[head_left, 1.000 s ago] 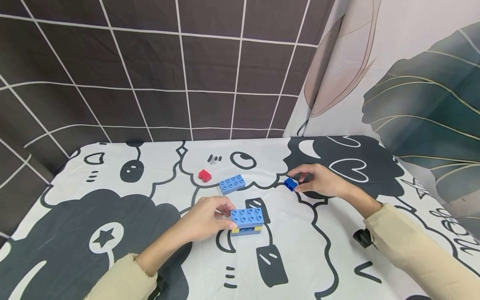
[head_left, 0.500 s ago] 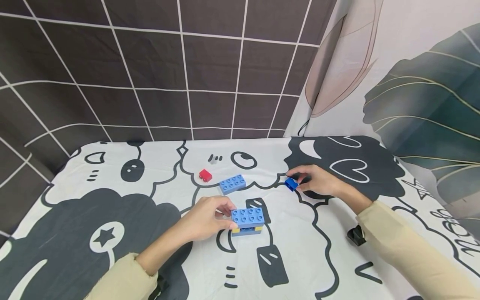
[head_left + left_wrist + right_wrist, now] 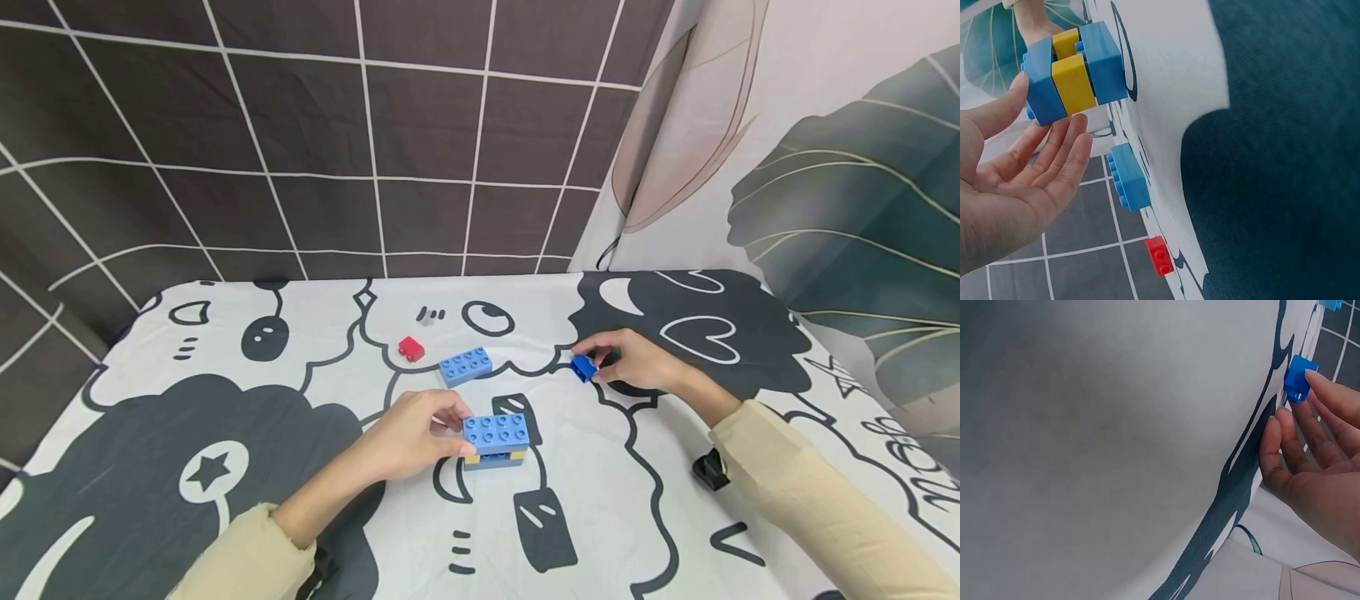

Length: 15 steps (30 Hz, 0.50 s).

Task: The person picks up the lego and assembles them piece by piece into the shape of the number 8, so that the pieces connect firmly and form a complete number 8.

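A dark grey cloth backdrop with a white grid (image 3: 300, 125) rises behind a surface covered in white cloth with black cartoon drawings (image 3: 607, 517). On that surface a person's right hand (image 3: 641, 362) and left hand (image 3: 416, 437) work well apart, both in beige sleeves.

The left hand pinches the near left end of an upright stack of plastic bricks (image 3: 496, 435): light blue studded brick on top, two yellow blocks with a gap between them, light blue brick beneath. Behind the stack lies a loose light blue rectangular plastic brick with studs (image 3: 465, 367).

The right hand pinches a small dark blue plastic brick (image 3: 582, 367) between thumb and fingers, right of the loose brick. A small red plastic brick (image 3: 411, 349) lies near the loose brick's left end.
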Available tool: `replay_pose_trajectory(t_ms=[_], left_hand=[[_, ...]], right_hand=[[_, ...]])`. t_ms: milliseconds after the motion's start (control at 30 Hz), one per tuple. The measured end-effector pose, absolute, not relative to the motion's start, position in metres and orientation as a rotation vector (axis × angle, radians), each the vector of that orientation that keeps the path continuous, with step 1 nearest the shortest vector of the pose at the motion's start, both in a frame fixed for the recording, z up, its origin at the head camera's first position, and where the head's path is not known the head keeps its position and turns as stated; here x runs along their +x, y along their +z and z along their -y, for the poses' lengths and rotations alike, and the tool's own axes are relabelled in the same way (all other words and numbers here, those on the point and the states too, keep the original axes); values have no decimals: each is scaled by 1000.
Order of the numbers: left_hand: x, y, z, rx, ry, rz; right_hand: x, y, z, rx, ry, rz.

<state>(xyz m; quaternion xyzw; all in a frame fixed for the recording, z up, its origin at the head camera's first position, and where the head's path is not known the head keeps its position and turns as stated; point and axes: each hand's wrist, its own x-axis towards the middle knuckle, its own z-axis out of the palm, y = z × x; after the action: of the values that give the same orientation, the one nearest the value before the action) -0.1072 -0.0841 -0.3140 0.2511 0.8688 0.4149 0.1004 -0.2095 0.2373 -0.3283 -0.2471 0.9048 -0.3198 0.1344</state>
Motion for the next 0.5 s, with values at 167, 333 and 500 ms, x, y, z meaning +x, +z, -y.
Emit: replay_pose_trajectory(t_ms=[167,333,500], left_hand=[[-107,-314,84,748,1228,-2564],[-107,-314,85,746,1228,-2563],[-107,-314,85,745,1225,-2563]], right_hand=[[-209,-329,-237,-710,-925,-2635],[-209,-329,-237,-679,-922,-2632],[-209,-330,-236,-661,-919,-2628]])
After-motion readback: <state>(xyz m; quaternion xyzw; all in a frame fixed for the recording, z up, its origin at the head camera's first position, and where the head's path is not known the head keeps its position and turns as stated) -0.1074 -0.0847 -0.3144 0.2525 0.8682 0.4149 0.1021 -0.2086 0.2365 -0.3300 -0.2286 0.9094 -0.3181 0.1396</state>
